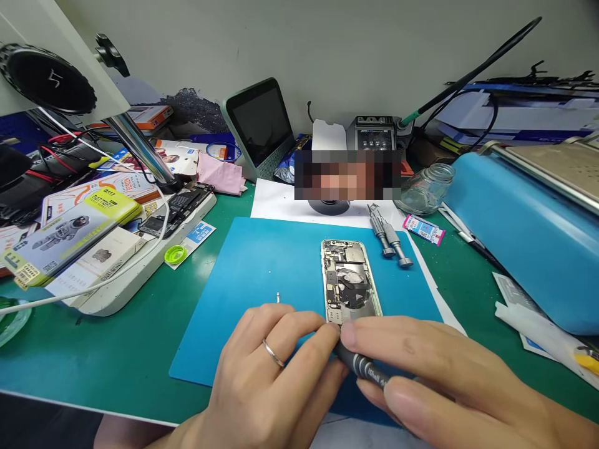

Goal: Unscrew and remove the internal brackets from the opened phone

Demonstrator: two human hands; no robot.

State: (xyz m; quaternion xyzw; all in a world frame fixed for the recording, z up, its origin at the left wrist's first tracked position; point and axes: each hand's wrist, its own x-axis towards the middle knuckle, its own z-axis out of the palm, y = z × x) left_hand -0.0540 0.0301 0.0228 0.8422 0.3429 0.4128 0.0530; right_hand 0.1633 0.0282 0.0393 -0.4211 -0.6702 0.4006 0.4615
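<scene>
An opened phone (pixel 349 280) lies on the blue work mat (pixel 243 274), its circuit boards and shields exposed. My right hand (pixel 440 380) is closed round a dark grey screwdriver (pixel 362 366), whose tip end points at the phone's near end. My left hand (pixel 271 374), with a ring on one finger, has its fingers curled and its fingertips meet the screwdriver's front end beside the phone's lower edge. The tip itself is hidden by my fingers. A tiny screw or pin (pixel 277 297) rests on the mat left of the phone.
Two more screwdrivers (pixel 389 240) lie at the mat's far right corner. Nearby stand a glass jar (pixel 428 187), a small screen device (pixel 259 125) and a soldering station (pixel 374 132). A blue machine (pixel 524 231) fills the right; a microscope base (pixel 140 262) with boxes and papers is on the left.
</scene>
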